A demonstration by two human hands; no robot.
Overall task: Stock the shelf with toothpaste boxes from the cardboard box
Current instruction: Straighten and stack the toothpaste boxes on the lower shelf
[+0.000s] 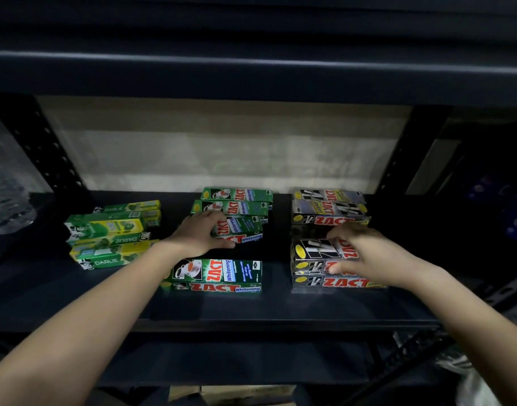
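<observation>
1. Left hand (197,232) grips a green box (241,230) mid-shelf (280,306); I push it back squarely.
2. Right hand (365,254), fingers curled, holds the black stack (316,259); I align edges gently.

The toothpaste boxes (219,273) were glossy printed card; the shelf (251,309) looked matt dark metal, its posts (43,142) perforated.

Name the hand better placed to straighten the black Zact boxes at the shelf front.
Right. The right hand already grips the front black Zact stack; the left hand holds a green Zact box.
</observation>
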